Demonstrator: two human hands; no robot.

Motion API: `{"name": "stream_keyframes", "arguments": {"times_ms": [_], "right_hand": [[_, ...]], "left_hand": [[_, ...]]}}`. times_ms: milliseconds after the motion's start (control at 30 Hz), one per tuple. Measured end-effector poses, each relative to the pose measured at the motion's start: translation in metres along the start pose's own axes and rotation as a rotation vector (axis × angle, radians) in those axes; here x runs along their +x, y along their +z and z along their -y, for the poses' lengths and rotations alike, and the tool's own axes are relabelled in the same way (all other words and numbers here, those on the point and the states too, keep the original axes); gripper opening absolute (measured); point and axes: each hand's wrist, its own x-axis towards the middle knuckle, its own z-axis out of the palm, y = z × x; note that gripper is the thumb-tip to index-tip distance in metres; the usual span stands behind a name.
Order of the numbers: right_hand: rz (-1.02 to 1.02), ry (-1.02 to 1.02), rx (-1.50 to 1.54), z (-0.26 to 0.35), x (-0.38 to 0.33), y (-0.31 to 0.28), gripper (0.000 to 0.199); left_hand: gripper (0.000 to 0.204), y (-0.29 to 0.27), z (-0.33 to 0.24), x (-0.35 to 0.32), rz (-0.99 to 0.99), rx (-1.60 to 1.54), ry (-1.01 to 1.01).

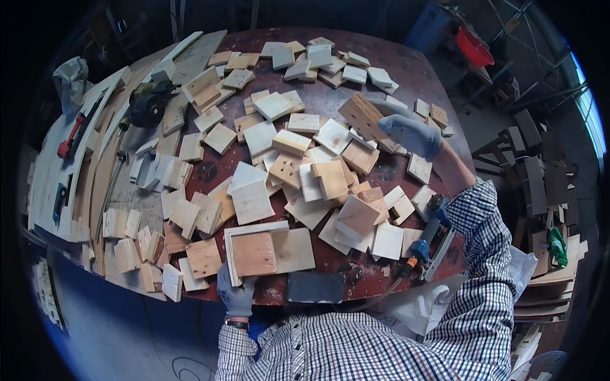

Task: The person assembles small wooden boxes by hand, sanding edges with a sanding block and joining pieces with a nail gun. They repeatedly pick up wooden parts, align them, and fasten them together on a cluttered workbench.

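Observation:
My right hand (pixel 412 132), in a grey work glove, is raised over the far right of the pile. It grips a brown wooden block (pixel 361 117) with dark holes in its face, held tilted. Near the front edge of the table is my left hand (pixel 235 291), also gloved. Its fingers are partly hidden beneath a pale strip of wood (pixel 230 257) and a reddish square wooden block (pixel 254 254), which it holds. A wider board (pixel 295 251) lies against their right side. Loose wooden blocks (pixel 251 202) are heaped between my two hands.
A blue and orange air tool (pixel 416 249) with a hose lies at the right front, near a dark flat pad (pixel 316 287). On the left are long planks (pixel 95 171), a red-handled tool (pixel 68 143) and a black tape-measure-like tool (pixel 147 103). A red basin (pixel 474 47) stands far right.

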Motion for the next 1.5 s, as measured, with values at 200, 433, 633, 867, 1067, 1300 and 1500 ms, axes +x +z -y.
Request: {"name": "stream_keyframes", "arguments": {"times_ms": [200,433,633,867,1067,1300,1500], "right_hand": [[0.063,-0.196,-1.183,0.020,-0.051,0.093,0.083],[0.116,-0.481,-1.109,-0.020,-0.079,0.219,0.085],[0.064,-0.433,-0.994,-0.037,-0.073,0.235,0.083],[-0.057,-0.237,-1.261,-0.074,-0.102,0.212,0.085],[-0.180,-0.426,-1.281,-0.106,-0.095,0.219,0.073],[-0.482,-0.191,-0.914,-0.064,-0.116,0.287,0.042],[-0.320,0.117,-0.995,-0.091,-0.091,0.371,0.062]], "left_hand": [[0.066,0.000,-0.006,0.011,-0.084,-0.041,0.074],[0.074,0.004,-0.003,0.009,-0.036,-0.053,0.055],[0.076,0.002,-0.006,0.009,-0.030,-0.073,0.018],[0.074,0.002,-0.009,0.011,-0.039,-0.083,0.045],[0.068,0.002,-0.009,0.012,-0.104,-0.054,0.111],[0.063,0.005,-0.008,0.014,-0.088,-0.043,0.108],[0.070,0.008,0.012,0.008,-0.028,-0.080,-0.015]]}}
